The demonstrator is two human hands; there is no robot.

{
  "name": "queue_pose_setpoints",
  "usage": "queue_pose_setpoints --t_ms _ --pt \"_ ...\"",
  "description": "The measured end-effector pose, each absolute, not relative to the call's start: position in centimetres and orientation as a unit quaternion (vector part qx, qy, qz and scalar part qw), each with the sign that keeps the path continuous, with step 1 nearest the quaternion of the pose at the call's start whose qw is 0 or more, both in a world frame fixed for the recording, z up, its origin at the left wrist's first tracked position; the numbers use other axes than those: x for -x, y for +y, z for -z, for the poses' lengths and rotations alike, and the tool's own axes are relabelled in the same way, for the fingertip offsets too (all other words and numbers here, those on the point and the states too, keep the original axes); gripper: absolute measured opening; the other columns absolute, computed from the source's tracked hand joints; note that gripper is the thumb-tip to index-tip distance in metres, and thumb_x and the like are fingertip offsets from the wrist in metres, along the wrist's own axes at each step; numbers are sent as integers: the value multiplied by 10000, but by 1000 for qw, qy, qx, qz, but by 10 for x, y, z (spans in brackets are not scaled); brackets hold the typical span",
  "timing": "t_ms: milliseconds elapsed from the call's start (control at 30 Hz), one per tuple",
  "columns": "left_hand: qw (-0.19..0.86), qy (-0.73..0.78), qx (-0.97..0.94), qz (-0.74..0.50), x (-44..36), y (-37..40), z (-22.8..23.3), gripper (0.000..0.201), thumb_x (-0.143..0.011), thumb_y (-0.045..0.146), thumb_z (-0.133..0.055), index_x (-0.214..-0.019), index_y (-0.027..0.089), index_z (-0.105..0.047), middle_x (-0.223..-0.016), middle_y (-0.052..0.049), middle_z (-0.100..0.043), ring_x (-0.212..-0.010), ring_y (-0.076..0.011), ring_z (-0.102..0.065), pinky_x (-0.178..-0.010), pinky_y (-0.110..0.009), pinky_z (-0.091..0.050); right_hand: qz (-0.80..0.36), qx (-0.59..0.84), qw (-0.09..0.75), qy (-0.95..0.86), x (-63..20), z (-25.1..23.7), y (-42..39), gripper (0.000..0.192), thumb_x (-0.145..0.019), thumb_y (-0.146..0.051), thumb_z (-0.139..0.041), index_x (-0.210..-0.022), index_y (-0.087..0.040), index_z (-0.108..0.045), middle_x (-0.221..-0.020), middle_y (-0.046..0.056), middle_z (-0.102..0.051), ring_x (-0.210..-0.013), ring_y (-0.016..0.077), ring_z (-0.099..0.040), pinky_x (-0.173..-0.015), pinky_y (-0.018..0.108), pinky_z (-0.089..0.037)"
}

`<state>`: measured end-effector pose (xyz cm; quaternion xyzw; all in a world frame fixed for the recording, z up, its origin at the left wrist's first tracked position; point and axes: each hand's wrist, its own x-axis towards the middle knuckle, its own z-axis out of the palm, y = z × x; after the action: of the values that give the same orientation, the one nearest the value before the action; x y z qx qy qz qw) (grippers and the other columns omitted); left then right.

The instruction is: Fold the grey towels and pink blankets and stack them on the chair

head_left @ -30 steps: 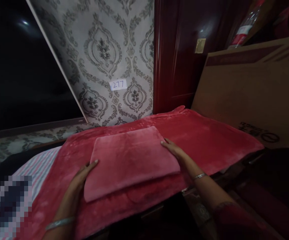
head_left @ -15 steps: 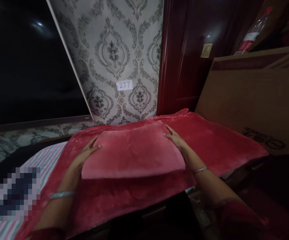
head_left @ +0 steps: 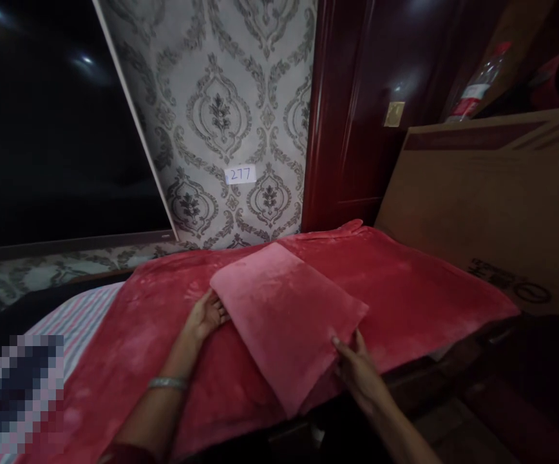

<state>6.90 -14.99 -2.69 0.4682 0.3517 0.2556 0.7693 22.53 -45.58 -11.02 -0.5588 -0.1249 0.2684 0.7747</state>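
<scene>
A folded piece of pink plush cloth [head_left: 284, 316] lies turned at a slant over a larger red plush blanket [head_left: 419, 283]. My left hand [head_left: 207, 314] holds its left edge, with the fingers curled at the underside. At the lower right edge, my right hand [head_left: 357, 364] grips the cloth, thumb on top and the other fingers mostly hidden beneath. One corner of the cloth points toward me, near the blanket's front edge.
Blue, pink and white striped fabric [head_left: 74, 322] shows at the left. A large dark screen [head_left: 57, 129] stands behind it. A cardboard box [head_left: 477, 200] is at the right, with a plastic bottle [head_left: 475, 90] above its top edge. Patterned wall bears a "277" label [head_left: 240, 174].
The folded cloth has turned from lying square to a slant. My left hand moved right along with its edge, and my right hand came down toward me to the lower right edge.
</scene>
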Motion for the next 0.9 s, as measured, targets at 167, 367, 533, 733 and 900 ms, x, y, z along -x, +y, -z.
queue_pose_setpoints --t_ms 167,367,533,733,900 --pt "806 340 -402 -269 -68 -173 50 79 -817 216 -628 -885 184 -603 -827 -41 -702 -691 -172 -677 -684 -318 -577 -218 596 770 -70 -251 118 -484 1041 -641 -526 -807 -1523 -362 -279 -1351 95 -604 -1108 283 -667 -872 465 -590" --pt "800 357 -382 -294 -70 -216 65 195 -753 180 -723 -928 180 -638 -769 -13 -693 -609 -155 -659 -601 -272 -558 18 717 666 -204 -348 94 -484 827 -757 -622 -642 -1457 -223 -456 -1315 149 -615 -1253 292 -574 -1084 503 -443" --pt "793 342 -397 -310 -70 -235 78 459 -685 233 -821 -1105 214 -638 -939 -29 -746 -719 -189 -712 -649 -297 -590 -161 783 512 -315 -402 58 -409 686 -820 -620 -593 -1349 -184 -610 -1391 154 -606 -1292 299 -564 -1114 494 -417" --pt "797 334 -391 -318 -71 -236 73 593 -655 280 -860 -1194 235 -618 -1128 -82 -739 -948 -259 -735 -753 -334 -620 -329 742 492 -315 -401 35 -367 519 -747 -673 -695 -1022 -241 -777 -1139 116 -741 -1105 335 -673 -1018 544 -494" --pt "790 314 -386 -359 -81 -250 67 756 -643 281 -869 -1327 271 -549 -1264 -95 -699 -1156 -294 -678 -927 -395 -598 -324 723 523 -314 -387 29 -370 516 -705 -656 -747 -1013 -244 -779 -1042 105 -764 -1033 349 -698 -961 561 -528"
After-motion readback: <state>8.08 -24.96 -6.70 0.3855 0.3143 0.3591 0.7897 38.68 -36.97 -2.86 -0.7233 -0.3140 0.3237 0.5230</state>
